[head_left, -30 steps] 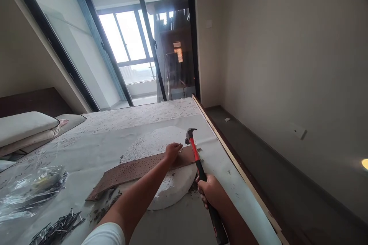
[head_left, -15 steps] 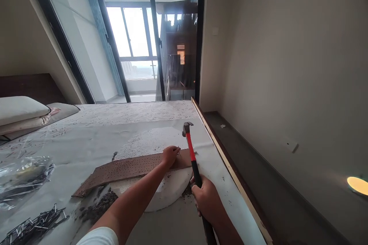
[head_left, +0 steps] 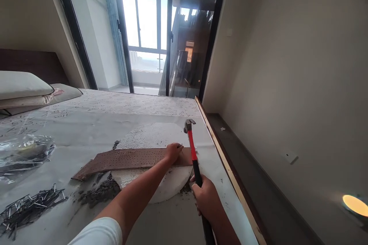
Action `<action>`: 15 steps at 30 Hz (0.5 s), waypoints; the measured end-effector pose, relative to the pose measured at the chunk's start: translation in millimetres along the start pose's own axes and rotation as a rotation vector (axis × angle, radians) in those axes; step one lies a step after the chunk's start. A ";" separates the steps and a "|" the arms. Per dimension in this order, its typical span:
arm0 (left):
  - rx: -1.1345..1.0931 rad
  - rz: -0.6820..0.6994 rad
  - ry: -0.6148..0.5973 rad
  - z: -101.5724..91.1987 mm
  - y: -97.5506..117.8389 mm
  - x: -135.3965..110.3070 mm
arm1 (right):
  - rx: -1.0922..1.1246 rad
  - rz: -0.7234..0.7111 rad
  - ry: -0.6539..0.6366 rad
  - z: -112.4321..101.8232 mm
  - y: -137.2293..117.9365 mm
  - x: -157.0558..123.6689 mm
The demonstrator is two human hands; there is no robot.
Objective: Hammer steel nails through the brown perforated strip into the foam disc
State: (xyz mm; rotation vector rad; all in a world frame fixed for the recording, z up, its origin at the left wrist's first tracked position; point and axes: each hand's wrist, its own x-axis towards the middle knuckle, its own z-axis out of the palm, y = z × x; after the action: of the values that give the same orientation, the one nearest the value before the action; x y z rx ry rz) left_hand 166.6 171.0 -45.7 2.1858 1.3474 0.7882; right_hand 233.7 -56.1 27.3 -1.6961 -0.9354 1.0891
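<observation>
My right hand (head_left: 207, 195) is wrapped round the black grip of a claw hammer (head_left: 192, 141), its red shaft and metal head raised near the board's right end. My left hand (head_left: 174, 152) rests over a brown board (head_left: 129, 158) dotted with rows of small holes. Its fingertips pinch a thin nail (head_left: 181, 147) that stands at the board's surface. Beneath the board lies a round white slab (head_left: 172, 185), partly covered by it and by my left forearm. The board's left end is bent and jagged.
A heap of loose nails (head_left: 31, 208) lies at the lower left, with a clear plastic bag (head_left: 25, 153) behind it. Dark grey crumbly material (head_left: 100, 193) is piled by the board. A wooden edge strip (head_left: 227, 162) borders the right side. Pillows (head_left: 25, 86) lie at the far left.
The camera view has tilted and shifted, so the room appears turned slightly. Both hands keep their holds, and the hammer stays raised in almost the same place.
</observation>
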 end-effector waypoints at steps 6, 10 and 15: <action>0.028 -0.045 -0.020 -3.4 4.0 -2.0 | -0.073 0.033 -0.008 6.8 5.1 4.1; -0.011 -0.022 -0.028 -3.4 4.9 -2.4 | -0.079 0.028 0.016 7.6 3.9 5.1; 0.045 -0.030 -0.009 -2.8 3.7 -3.6 | -0.158 0.114 -0.026 8.5 -1.0 3.5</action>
State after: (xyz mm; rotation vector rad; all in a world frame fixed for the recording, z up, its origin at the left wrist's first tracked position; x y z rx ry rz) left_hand 165.8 166.4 -42.2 2.1956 1.4023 0.7432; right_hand 226.7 -50.2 25.3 -1.8872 -0.9729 1.1392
